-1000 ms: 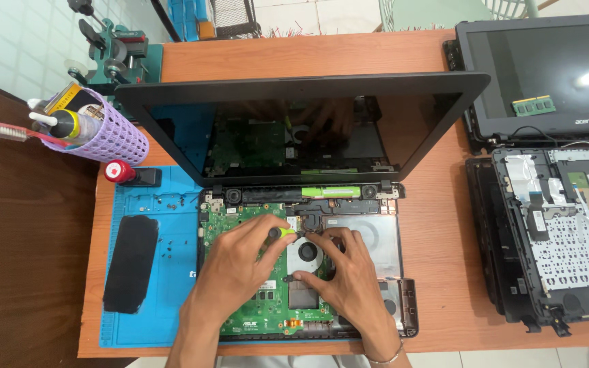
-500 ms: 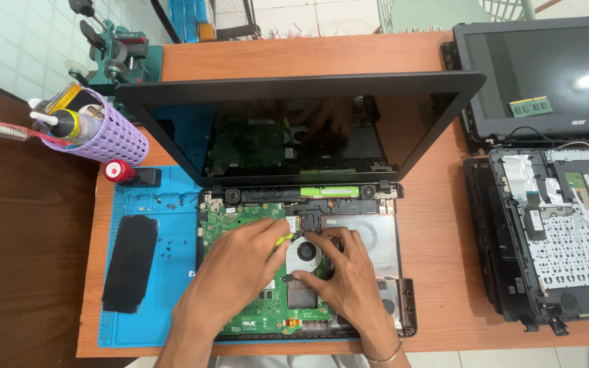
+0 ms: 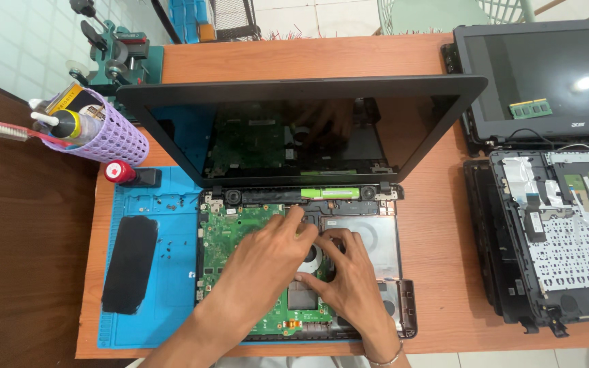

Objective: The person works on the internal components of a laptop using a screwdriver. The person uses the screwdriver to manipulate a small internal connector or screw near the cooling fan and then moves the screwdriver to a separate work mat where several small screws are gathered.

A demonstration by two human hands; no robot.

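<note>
I see both hands resting inside an opened laptop (image 3: 294, 204) whose base cover is off. The left hand (image 3: 264, 255) lies palm-down across the green circuit board (image 3: 230, 232), fingers stretched toward the hinge area. I cannot tell whether it pinches anything; its fingertips are pressed close together near the black bar below the screen. The right hand (image 3: 349, 279) lies just beside it, fingers spread over the round fan (image 3: 316, 257) and touching the metal plate (image 3: 366, 235) to the right. It holds nothing that I can see.

The laptop sits partly on a blue work mat (image 3: 165, 272), which rests on an orange table (image 3: 431, 225). A black flat pad (image 3: 129, 262) and small loose screws (image 3: 165, 249) lie on the mat, left of the laptop. A purple basket (image 3: 107, 136) with a toothbrush (image 3: 8, 131) stands at the far left. A second laptop (image 3: 553, 204), also taken apart, lies well apart to the right.
</note>
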